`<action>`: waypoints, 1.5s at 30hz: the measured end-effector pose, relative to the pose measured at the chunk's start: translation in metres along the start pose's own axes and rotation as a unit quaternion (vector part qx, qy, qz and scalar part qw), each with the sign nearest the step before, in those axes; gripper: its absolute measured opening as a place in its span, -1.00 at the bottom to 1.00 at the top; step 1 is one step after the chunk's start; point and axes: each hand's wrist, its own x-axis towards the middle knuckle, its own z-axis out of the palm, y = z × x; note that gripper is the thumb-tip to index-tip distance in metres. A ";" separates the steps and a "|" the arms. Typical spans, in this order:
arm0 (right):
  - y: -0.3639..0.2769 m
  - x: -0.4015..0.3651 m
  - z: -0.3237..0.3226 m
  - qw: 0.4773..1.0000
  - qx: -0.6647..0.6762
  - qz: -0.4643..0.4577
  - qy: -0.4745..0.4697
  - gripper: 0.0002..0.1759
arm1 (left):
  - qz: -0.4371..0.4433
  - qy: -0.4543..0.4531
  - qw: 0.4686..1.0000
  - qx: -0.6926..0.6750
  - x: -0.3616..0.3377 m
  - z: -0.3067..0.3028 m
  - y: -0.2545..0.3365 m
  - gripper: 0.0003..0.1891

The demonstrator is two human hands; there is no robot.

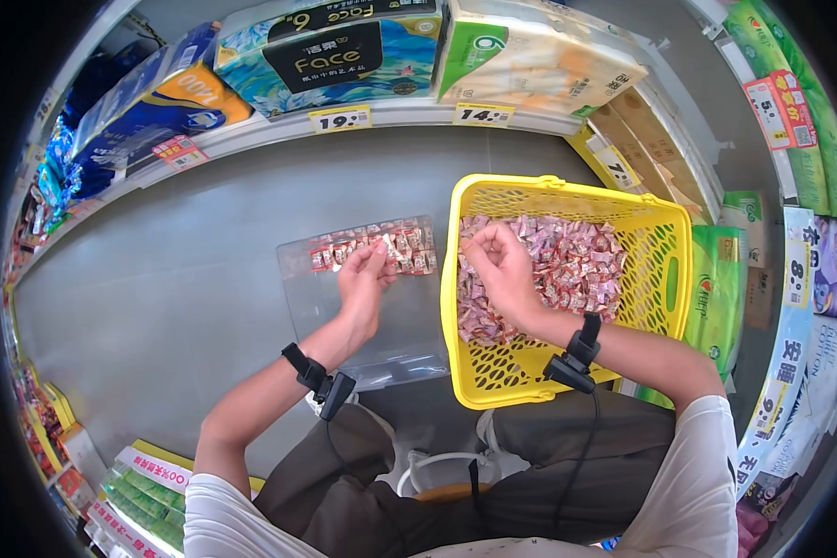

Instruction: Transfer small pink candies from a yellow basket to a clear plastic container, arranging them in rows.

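My left hand is over a clear plastic box on the grey floor. Its thumb and fingertips are pinched at a wrapped candy among the red-and-white candies lined up in rows along the box's far side. Over the left side of a yellow plastic basket, my right hand is closed, thumb against fingers. Whatever is between those fingers is too small to make out. Beneath it lies a loose heap of pink and red wrapped candies in the basket.
Shelves of tissue packs with price tags run along the far side. Green packs stand close to the basket's right. More goods are at the lower left. My knees and a white stool are in front.
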 end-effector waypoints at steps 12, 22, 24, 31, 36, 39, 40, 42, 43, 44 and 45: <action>0.070 -0.002 -0.032 0.973 -0.211 0.096 -0.002 -0.75 | 0.015 0.099 0.983 0.154 0.030 -0.036 -0.066 -0.81; 0.073 -0.004 -0.037 0.961 -0.246 0.122 -0.040 -0.76 | 0.022 0.120 0.979 0.165 0.043 -0.039 -0.082 -0.71; 0.076 -0.004 -0.040 0.961 -0.245 0.121 -0.040 -0.76 | 0.071 0.122 0.970 0.197 0.045 -0.045 -0.089 -0.66; 0.086 -0.006 -0.050 0.946 -0.316 0.063 -0.036 -0.76 | 0.077 0.128 0.966 0.210 0.041 -0.052 -0.088 -0.61; 0.081 -0.012 -0.056 0.897 -0.423 0.081 -0.100 -0.68 | 0.028 0.112 0.973 0.198 0.031 -0.048 -0.077 -0.61; 0.066 -0.018 -0.055 0.859 -0.489 0.070 -0.138 -0.57 | 0.011 0.109 0.975 0.195 0.027 -0.043 -0.071 -0.61; 0.062 -0.018 -0.054 0.851 -0.495 0.086 -0.150 -0.51 | 0.010 0.109 0.975 0.195 0.026 -0.042 -0.070 -0.61; 0.058 -0.019 -0.054 0.844 -0.501 0.101 -0.162 -0.46 | 0.007 0.110 0.975 0.193 0.027 -0.041 -0.070 -0.61; 0.057 -0.019 -0.056 0.841 -0.504 0.089 -0.177 -0.46 | 0.008 0.110 0.975 0.193 0.026 -0.041 -0.070 -0.61; 0.056 -0.018 -0.057 0.838 -0.506 0.077 -0.192 -0.47 | 0.008 0.116 0.974 0.196 0.024 -0.039 -0.069 -0.60; 0.056 -0.019 -0.057 0.838 -0.506 0.076 -0.192 -0.47 | 0.008 0.122 0.972 0.199 0.023 -0.037 -0.068 -0.60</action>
